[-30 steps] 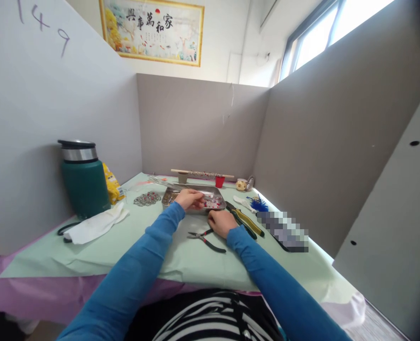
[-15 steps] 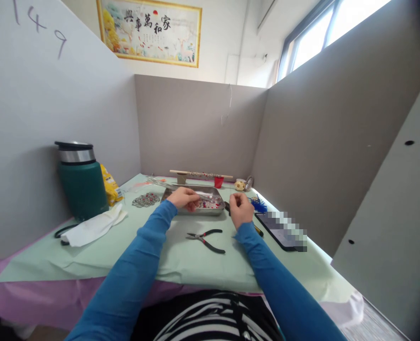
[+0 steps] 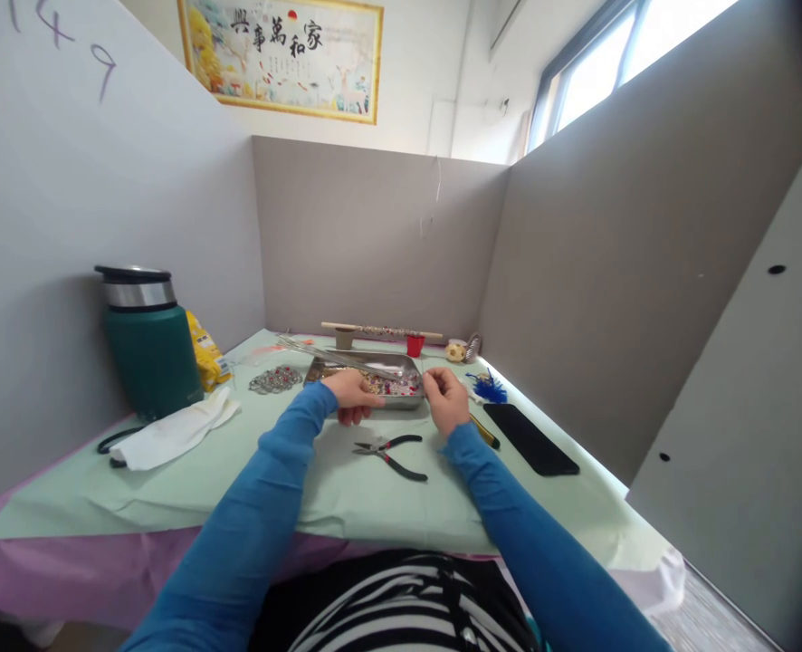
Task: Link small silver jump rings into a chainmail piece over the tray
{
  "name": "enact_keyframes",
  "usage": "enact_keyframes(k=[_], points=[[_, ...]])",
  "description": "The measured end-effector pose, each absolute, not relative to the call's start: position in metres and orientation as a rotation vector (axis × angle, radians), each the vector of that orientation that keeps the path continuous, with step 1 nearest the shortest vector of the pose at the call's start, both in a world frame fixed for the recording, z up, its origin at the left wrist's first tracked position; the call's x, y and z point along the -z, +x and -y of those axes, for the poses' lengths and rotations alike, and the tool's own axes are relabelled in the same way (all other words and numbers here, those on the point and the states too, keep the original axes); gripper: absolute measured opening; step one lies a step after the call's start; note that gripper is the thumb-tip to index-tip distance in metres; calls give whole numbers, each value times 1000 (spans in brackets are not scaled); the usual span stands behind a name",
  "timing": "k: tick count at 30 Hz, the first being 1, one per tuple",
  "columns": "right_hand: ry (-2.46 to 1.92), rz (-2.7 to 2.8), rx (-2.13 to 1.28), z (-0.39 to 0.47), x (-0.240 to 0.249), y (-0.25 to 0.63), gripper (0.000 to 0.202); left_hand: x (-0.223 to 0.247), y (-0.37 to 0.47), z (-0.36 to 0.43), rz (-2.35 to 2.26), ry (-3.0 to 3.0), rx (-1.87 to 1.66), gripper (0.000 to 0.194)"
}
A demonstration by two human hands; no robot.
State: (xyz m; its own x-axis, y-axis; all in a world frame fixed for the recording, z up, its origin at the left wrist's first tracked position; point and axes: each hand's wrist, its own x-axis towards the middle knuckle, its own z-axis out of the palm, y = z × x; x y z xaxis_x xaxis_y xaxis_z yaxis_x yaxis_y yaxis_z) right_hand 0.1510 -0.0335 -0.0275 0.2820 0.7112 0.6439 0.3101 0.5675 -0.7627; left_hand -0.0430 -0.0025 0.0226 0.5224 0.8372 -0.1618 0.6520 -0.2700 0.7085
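My left hand (image 3: 355, 397) is at the front edge of a metal tray (image 3: 411, 401), fingers curled down and thumb pointing right. Whatever it holds, if anything, is too small to see. At the tray's right end my right hand (image 3: 448, 401) is closed in a pinch; what lies between its fingertips cannot be made out. Small red, white and gold beads (image 3: 391, 384) lie in the tray, and a bundle of thin wires (image 3: 319, 349) rests across its rim. Pliers with black and red handles (image 3: 391, 451) lie open on the green cloth below my hands.
Left stand a green flask (image 3: 149, 362), a yellow packet (image 3: 205, 351), a white cloth (image 3: 174, 433) and a beaded chain pile (image 3: 276, 379). Behind the tray, a beaded stick (image 3: 380, 330) spans two cups. Right are a blue tassel (image 3: 488, 387), a yellow-handled tool (image 3: 486, 433) and a dark phone (image 3: 531, 440).
My right hand has lowered and shifted left toward the tray's end. My left hand has dropped slightly to the tray's front edge. The phone's lit screen is now black.
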Motion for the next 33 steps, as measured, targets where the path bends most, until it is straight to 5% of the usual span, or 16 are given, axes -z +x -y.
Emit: enact_keyframes(k=[5, 8, 23, 33], points=[[-953, 1562, -391, 39, 32, 142, 23, -26, -29, 11, -817, 1956, -788, 44], [-969, 1645, -381, 40, 35, 139, 24, -19, -21, 9, -768, 1927, -901, 32], [-902, 1537, -846, 38, 33, 136, 28, -18, -29, -3, -565, 1360, -1140, 17], [-910, 1615, -798, 40, 33, 135, 25, -18, -28, -3, -531, 1375, -1176, 21]])
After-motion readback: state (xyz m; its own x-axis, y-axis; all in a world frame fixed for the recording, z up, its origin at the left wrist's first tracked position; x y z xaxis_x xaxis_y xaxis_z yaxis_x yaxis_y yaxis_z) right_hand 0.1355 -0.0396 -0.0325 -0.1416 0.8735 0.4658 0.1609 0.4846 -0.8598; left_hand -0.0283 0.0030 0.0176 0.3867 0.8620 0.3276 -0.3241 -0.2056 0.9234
